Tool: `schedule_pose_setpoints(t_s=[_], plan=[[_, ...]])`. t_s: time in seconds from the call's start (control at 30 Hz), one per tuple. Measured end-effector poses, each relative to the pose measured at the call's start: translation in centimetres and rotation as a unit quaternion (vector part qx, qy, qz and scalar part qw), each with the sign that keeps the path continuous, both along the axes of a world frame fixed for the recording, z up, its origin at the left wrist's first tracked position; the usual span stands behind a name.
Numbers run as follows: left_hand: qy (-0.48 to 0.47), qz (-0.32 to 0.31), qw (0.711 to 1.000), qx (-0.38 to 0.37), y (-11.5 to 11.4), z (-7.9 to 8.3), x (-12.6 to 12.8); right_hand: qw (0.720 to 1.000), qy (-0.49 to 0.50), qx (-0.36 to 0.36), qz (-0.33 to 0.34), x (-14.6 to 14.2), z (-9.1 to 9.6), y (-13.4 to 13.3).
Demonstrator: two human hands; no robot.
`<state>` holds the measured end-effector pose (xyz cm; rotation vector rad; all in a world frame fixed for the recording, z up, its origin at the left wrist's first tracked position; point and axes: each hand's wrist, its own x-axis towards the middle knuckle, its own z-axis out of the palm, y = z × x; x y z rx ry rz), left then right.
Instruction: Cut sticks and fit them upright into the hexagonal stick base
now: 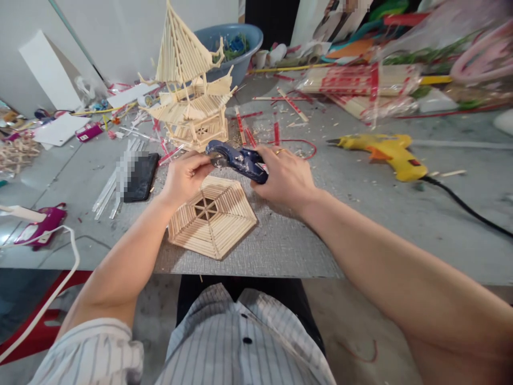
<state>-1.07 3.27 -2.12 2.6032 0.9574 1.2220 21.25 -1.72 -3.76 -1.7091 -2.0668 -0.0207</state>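
My right hand (284,174) is wrapped around the handles of a dark blue hand cutter (236,159), whose rounded metal head points left. Close against that head, the fingers of my left hand (185,179) are pinched together; whatever they hold is hidden or too small to name. Below both hands, a hexagonal panel of thin wooden sticks (228,227) lies flat on the table, with a spoked opening at its middle. Behind my hands stands a tiered pagoda model (192,101) built from similar sticks, with a pointed roof.
A yellow hot glue gun (385,152) lies at the right, its black cord trailing off. Left of the panel are a black phone (140,179) and clear glue sticks (110,187). A blue basin (248,51) and wrapped stick bundles (352,83) stand farther back. Scraps litter the grey table (288,246).
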Motion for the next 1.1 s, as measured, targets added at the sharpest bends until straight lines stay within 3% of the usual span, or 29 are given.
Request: schedule_pose_setpoints(t_s=[0.4, 1.1], plan=[[0.044, 0.031, 0.999, -0.010, -0.69, -0.18, -0.29, 1.000, -0.012, -0.016, 0.016, -0.33, -0.16, -0.32], [0.045, 0.005, 0.999, -0.011, -0.80, -0.21, -0.10, 0.999, -0.015, -0.025, 0.016, -0.34, -0.24, -0.32]])
